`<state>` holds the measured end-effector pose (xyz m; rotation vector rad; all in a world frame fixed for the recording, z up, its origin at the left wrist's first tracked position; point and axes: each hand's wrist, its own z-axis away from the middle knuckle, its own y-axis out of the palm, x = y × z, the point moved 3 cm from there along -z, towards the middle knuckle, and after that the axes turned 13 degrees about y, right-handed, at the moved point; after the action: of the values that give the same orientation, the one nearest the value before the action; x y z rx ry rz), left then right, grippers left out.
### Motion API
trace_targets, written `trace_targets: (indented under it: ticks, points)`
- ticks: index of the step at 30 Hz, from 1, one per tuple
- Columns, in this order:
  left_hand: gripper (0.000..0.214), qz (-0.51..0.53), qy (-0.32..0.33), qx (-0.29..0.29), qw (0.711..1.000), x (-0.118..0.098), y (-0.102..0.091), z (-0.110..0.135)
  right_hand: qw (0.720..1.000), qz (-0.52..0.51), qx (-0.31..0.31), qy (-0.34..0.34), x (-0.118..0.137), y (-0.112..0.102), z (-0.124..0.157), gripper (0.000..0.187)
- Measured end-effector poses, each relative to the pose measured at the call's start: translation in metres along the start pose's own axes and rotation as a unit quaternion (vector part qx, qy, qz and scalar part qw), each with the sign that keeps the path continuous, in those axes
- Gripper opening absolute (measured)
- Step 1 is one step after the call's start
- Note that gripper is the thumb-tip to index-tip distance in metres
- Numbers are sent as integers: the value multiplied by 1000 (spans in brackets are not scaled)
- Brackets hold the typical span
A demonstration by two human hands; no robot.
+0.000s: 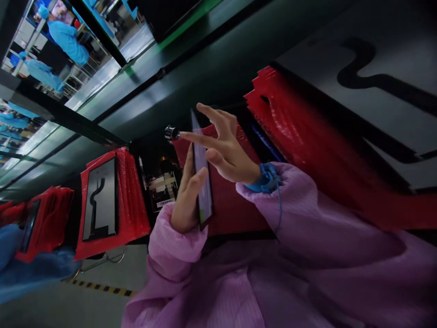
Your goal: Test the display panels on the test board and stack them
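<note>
A worker's two bare hands at a dark counter (pixel 146 151), seen from above. The left hand (pixel 187 196) is closed about a thin panel (pixel 204 193), its thumb across the bright face and its fingers along the far side. The panel stands almost edge-on to the viewer, raised in front of a flat red sheet (pixel 235 200). The right hand (pixel 223 148) is spread, its forefinger extended past the panel's upper part towards a small shiny cylinder (pixel 171 132); no grip is evident, and blurring leaves it uncertain whether this hand touches the panel or the cylinder.

The step in hand appears to be manual work at the panel's upper end, with the left hand as support. A next move would call for a steady left hold and light fingertip control from the right.

Edges and room: the panel's dark lower corner lies close to the left cuff. To the left are a circuit assembly (pixel 164 189) and a red stack (pixel 134 200) bearing another panel; to the right, a larger red stack (pixel 290 118) rises near the right wrist. Sideways room is therefore judged limited; movement upward or towards the body seems less obstructed.
</note>
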<state>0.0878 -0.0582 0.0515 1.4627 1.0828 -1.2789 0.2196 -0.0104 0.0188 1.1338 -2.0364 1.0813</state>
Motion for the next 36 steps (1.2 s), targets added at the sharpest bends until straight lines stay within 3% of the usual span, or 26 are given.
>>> trace_targets:
  ticks: [2, 5, 6, 8, 10, 12, 16, 21, 27, 36]
  points:
    - [47, 1, 25, 16, 1000, 7, 2, 5, 1000, 9, -24, 2, 1, -5, 1, 68]
    - [46, -110, 119, -35, 986, 13, -16, 17, 998, -6, -64, -8, 3, -12, 2, 71]
    - [43, -184, 154, -62, 969, 14, -26, 23, 997, -16, -76, -12, 4, -14, 2, 70]
    - [34, -358, 199, -107, 906, 19, -49, 38, 995, -30, -91, -10, 4, -15, 3, 67]
    - [27, -512, 202, -117, 827, 29, -70, 54, 995, -33, -93, -2, 4, -13, 5, 67]
    - [29, -606, 179, -98, 769, 44, -86, 69, 995, -34, -91, 4, 3, -11, 7, 68]
    - [37, -678, 156, -44, 717, 67, -97, 86, 995, -39, -90, 15, 2, -8, 11, 67]
    - [45, -732, 164, 10, 661, 71, -91, 87, 995, -42, -93, 8, 3, -6, 13, 63]
    - [46, -737, 167, 4, 655, 69, -90, 86, 993, -38, -112, -2, 3, -6, 14, 60]
    - [46, -698, 119, -1, 706, 69, -93, 83, 992, -48, -112, 18, 6, -6, 14, 58]
